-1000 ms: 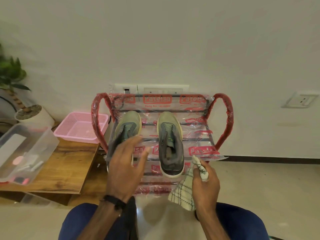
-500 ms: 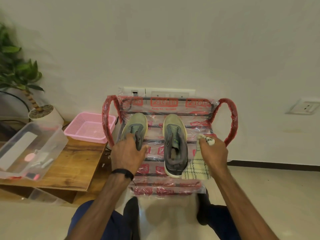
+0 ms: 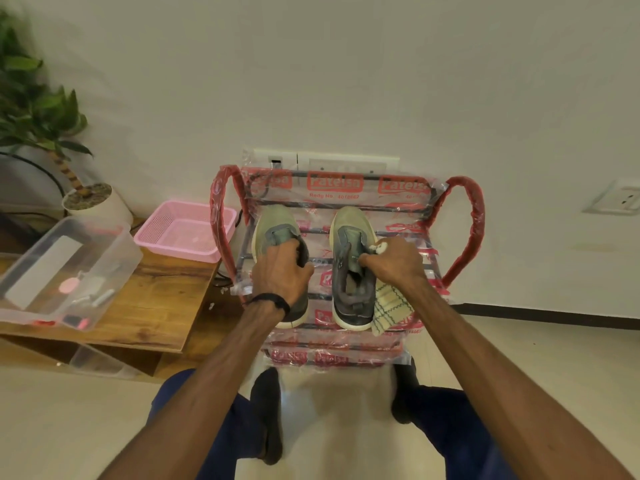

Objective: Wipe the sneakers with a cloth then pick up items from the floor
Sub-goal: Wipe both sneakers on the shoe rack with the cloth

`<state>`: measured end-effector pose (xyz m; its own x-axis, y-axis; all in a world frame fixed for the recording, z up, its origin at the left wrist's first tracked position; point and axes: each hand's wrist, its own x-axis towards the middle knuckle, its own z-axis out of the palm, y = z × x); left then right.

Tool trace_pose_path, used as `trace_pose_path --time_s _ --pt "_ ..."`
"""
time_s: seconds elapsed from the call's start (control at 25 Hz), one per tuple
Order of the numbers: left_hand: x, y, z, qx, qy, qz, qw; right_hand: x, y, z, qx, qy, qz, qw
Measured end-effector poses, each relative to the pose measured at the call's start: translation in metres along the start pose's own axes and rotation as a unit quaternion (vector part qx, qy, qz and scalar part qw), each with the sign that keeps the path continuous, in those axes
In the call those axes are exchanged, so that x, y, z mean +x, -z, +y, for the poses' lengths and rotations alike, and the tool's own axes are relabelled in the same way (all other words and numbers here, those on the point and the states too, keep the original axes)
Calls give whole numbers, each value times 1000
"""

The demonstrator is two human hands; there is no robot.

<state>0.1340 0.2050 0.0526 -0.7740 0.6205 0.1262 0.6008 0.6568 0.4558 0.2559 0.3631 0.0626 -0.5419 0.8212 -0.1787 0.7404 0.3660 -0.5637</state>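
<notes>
**Both hands on the sneakers**

Your left hand (image 3: pixel 281 271) grips the left sneaker (image 3: pixel 277 233) at its opening. Your right hand (image 3: pixel 393 261) pinches the right sneaker (image 3: pixel 349 271) collar while also clutching the checked cloth (image 3: pixel 391 308), which hangs beside it. Both sneakers sit on the plastic-wrapped shoe rack (image 3: pixel 467 230), pink basket (image 3: pixel 183 233) left.

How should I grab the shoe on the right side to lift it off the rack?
Probably by the collar of the right sneaker, from above and from the heel side. It lies flat on the rack with the opening up and the heel toward the person. The right hand, also holding the cloth, already grips that edge.
</notes>
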Motion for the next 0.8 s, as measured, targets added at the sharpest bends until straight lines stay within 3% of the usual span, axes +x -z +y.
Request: trace_pose_path --time_s 0.32,0.56,0.8 --pt "0 -15 28 -6 -86 1 996 -17 11 5 32 17 90 995" --pt "3 -19 33 1 -97 -9 995 -13 11 8 77 -36 66 994" --pt "5 -15 21 2 -104 -18 994 -9 -1 10 115 -23 44 992"
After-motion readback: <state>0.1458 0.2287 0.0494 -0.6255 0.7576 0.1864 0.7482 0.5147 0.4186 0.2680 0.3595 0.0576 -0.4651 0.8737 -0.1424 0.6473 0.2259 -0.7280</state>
